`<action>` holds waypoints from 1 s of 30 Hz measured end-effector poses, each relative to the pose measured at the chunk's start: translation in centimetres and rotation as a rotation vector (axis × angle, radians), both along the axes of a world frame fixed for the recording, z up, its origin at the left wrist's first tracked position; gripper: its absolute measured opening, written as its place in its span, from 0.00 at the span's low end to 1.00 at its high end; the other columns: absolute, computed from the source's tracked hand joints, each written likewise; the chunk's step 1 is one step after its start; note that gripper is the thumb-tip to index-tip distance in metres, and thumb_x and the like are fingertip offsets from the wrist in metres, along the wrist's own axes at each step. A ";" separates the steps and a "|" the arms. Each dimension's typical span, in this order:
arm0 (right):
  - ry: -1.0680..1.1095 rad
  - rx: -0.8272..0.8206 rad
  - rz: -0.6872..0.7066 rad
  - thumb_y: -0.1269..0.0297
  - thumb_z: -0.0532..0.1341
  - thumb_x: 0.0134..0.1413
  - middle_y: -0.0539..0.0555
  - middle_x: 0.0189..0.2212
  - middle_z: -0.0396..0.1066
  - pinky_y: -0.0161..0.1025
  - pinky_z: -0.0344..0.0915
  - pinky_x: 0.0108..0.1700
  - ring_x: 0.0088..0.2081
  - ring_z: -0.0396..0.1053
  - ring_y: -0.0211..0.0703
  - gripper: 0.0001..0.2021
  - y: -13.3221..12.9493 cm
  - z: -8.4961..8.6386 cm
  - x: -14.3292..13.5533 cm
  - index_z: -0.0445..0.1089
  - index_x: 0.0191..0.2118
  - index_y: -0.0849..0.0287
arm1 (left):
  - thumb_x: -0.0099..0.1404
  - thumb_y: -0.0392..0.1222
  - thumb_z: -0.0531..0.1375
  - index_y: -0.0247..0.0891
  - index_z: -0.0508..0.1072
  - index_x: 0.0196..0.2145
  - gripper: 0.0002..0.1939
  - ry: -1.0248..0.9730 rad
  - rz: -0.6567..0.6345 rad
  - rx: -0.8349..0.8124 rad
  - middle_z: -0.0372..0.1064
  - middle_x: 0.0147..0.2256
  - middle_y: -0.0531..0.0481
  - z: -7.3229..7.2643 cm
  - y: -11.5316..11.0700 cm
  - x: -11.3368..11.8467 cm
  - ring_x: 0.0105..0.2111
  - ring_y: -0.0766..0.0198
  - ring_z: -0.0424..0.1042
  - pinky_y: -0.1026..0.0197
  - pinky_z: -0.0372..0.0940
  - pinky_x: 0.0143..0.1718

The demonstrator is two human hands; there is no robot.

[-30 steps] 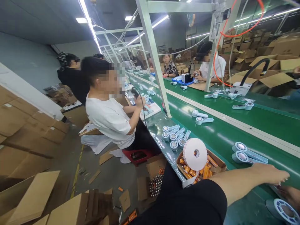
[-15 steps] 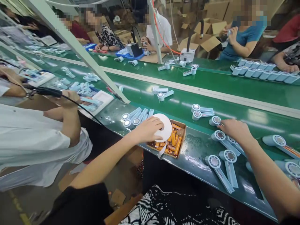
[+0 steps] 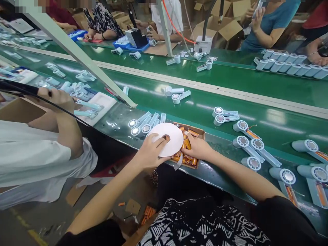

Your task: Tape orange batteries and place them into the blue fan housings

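My left hand (image 3: 151, 152) grips a roll of white tape (image 3: 173, 135), with fingers at the hole in its centre. From the roll's lower edge hangs a loose tape end (image 3: 179, 162). Beneath the roll, partly covered, a shallow cardboard box (image 3: 202, 134) holds several orange batteries (image 3: 194, 132) with thin wires. My right hand (image 3: 198, 147) reaches into this box beside the roll's right edge. Its thumb and fingers close around an orange battery (image 3: 188, 144); the fingertips are partly hidden.
Several light-blue handheld fan bodies (image 3: 146, 128) lie left of the box. More fan bodies (image 3: 242, 141) sit on the right, some with orange batteries in their handles. A green conveyor belt (image 3: 143, 82) runs behind. A slanted metal post (image 3: 84, 58) rises at left, near a co-worker's hand (image 3: 57, 99).
My right hand has moved left from the fan bodies to the battery box. A fan body near its former place now has an orange battery in its handle. The tape roll has shifted slightly left.
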State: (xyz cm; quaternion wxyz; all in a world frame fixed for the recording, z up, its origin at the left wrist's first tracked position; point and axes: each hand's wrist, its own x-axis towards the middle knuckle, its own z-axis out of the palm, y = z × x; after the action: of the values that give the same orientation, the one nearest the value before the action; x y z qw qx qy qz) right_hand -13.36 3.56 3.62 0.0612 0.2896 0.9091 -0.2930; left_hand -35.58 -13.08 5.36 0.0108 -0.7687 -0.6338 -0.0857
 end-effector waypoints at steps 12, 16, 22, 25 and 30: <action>0.280 -0.426 0.104 0.62 0.56 0.70 0.50 0.30 0.80 0.39 0.71 0.35 0.28 0.76 0.44 0.27 1.4 2.5 2.8 0.61 0.71 0.60 | 0.67 0.59 0.64 0.33 0.73 0.60 0.32 -0.199 0.039 0.098 0.75 0.53 0.35 -2.2 -4.1 -1.1 0.53 0.41 0.63 0.39 0.62 0.57; 0.363 -0.167 -0.144 0.61 0.55 0.72 0.51 0.36 0.82 0.40 0.72 0.41 0.33 0.78 0.45 0.26 3.6 3.4 4.4 0.61 0.71 0.57 | 0.68 0.57 0.63 0.35 0.71 0.61 0.31 -0.280 0.121 0.153 0.73 0.54 0.34 -3.0 -5.6 -2.2 0.53 0.42 0.61 0.38 0.61 0.57; 0.387 -0.145 -0.133 0.52 0.65 0.65 0.62 0.51 0.80 0.48 0.73 0.51 0.46 0.79 0.54 0.23 0.3 3.2 2.0 0.73 0.60 0.59 | 0.65 0.64 0.62 0.38 0.66 0.64 0.38 -0.351 0.099 0.290 0.71 0.54 0.34 -3.5 -6.2 -1.9 0.54 0.40 0.62 0.34 0.59 0.57; 0.627 -0.640 -0.124 0.48 0.65 0.64 0.59 0.49 0.80 0.46 0.75 0.50 0.46 0.79 0.50 0.25 -2.9 3.4 0.9 0.73 0.59 0.58 | 0.63 0.65 0.63 0.37 0.67 0.65 0.40 -0.288 0.064 0.364 0.73 0.53 0.33 -3.3 -6.2 -1.0 0.53 0.39 0.63 0.36 0.58 0.56; 0.685 -0.911 -0.143 0.47 0.71 0.57 0.53 0.37 0.80 0.43 0.75 0.44 0.40 0.78 0.47 0.19 -4.8 3.8 1.2 0.78 0.44 0.59 | 0.63 0.58 0.67 0.35 0.70 0.63 0.37 -0.109 0.027 0.427 0.77 0.48 0.35 -1.4 -6.6 0.5 0.51 0.42 0.65 0.43 0.59 0.54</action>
State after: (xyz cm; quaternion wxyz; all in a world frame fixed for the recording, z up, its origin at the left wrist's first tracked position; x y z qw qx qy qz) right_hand -12.13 -1.29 7.45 -0.1381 0.1832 0.6372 -0.7358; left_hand -35.13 -19.67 3.95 0.1402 -0.7347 -0.6112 -0.2590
